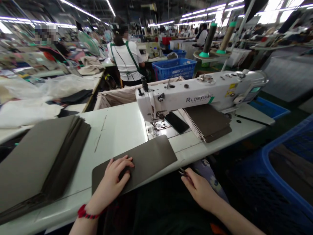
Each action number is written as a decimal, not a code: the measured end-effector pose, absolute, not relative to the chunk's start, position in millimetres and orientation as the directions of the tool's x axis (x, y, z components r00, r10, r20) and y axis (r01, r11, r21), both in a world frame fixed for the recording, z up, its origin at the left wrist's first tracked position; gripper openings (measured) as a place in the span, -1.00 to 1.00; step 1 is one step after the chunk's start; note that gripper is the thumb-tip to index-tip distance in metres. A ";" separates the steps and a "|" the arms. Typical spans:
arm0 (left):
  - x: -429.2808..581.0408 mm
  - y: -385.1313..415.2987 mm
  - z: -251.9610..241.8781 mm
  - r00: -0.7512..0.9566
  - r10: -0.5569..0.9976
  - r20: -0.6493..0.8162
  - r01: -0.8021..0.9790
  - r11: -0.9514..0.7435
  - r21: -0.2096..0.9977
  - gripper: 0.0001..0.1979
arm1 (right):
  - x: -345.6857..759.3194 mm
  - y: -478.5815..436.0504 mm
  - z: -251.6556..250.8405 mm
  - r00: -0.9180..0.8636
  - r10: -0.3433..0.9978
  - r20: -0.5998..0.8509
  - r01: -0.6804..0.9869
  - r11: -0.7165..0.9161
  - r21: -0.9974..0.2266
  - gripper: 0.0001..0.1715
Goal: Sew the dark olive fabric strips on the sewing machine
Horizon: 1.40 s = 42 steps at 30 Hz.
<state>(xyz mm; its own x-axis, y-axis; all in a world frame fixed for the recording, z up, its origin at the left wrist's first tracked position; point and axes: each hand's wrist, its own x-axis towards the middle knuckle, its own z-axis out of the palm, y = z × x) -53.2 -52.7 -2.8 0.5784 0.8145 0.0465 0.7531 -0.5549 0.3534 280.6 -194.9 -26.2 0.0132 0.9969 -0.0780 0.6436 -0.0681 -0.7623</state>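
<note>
And here's a taupe-grey fabric panel (137, 163) up front, matching the folded taupe-grey stack (41, 160) to the left, with dull-metal thread snips (183, 173) glinting nearby! A red-and-black beaded bracelet (85, 212) pops at the wrist! Ahead, a white sewing machine (195, 94) shows black lettering and a green mark, beside a black rectangular piece (177, 122) and a dark brown stack (206, 120). Then a blue lattice-patterned plastic crate (174, 68), and a co-worker's white T-shirt (124, 60) crossed by green straps!
</note>
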 end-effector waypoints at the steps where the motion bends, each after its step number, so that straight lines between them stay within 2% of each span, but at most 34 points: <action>1: -53.1 -50.9 -3.7 0.581 0.812 0.057 0.749 -0.561 0.352 -0.82 | 280.8 -194.9 -29.9 0.037 0.997 -0.069 0.677 -0.076 -0.732 -0.78; 12: -54.1 -47.6 -9.0 0.587 0.803 0.105 0.733 -0.582 0.352 -0.86 | 263.7 -170.6 -32.5 0.098 0.995 0.008 0.847 -0.079 -0.525 -0.71; 19: -54.6 -45.0 -9.9 0.568 0.817 0.100 0.742 -0.561 0.368 -0.85 | 260.4 -157.1 -29.0 0.110 0.994 -0.022 0.926 -0.111 -0.360 -0.66; 21: -54.4 -45.1 -8.4 0.564 0.820 0.094 0.742 -0.554 0.378 -0.85 | 264.5 -157.4 -25.8 0.090 0.996 -0.018 0.927 -0.090 -0.364 -0.65; 25: -55.0 -45.1 -4.8 0.549 0.831 0.086 0.749 -0.535 0.391 -0.73 | 280.6 -164.1 -16.6 0.119 0.993 0.027 0.888 -0.094 -0.450 -0.65; 28: -57.8 -39.8 -4.1 0.480 0.871 0.104 0.816 -0.487 0.312 -0.51 | 290.9 -169.3 -12.2 0.157 0.985 0.074 0.856 -0.098 -0.508 -0.68; 30: -60.9 -33.4 -4.2 0.447 0.889 0.102 0.851 -0.457 0.257 -0.33 | 293.6 -171.4 -13.3 0.107 0.988 0.110 0.841 -0.031 -0.540 -0.68; 32: -63.6 -27.7 -2.4 0.434 0.897 0.085 0.862 -0.441 0.251 -0.25 | 294.3 -173.3 -17.9 0.022 0.992 0.123 0.843 0.047 -0.535 -0.50; 34: -64.3 -26.8 3.9 0.432 0.899 0.066 0.855 -0.432 0.285 -0.37 | 296.1 -176.8 -24.6 -0.057 0.991 0.121 0.860 0.110 -0.498 -0.35; 35: -63.9 -28.8 9.3 0.436 0.899 0.047 0.849 -0.428 0.310 -0.48 | 298.4 -179.6 -27.9 -0.092 0.989 0.120 0.865 0.139 -0.482 -0.38; 37: -63.0 -37.4 25.8 0.450 0.893 -0.003 0.828 -0.417 0.374 -0.66 | 307.0 -187.1 -32.6 -0.155 0.979 0.133 0.857 0.200 -0.475 -0.60; 39: -66.5 -47.6 50.1 0.432 0.901 -0.035 0.821 -0.376 0.430 -0.69 | 320.9 -195.1 -32.8 -0.189 0.965 0.183 0.837 0.256 -0.484 -0.75; 42: -94.0 -50.1 98.7 0.254 0.966 0.038 0.879 -0.247 0.407 -0.63 | 348.0 -199.3 -20.9 -0.130 0.924 0.361 0.832 0.299 -0.467 -0.66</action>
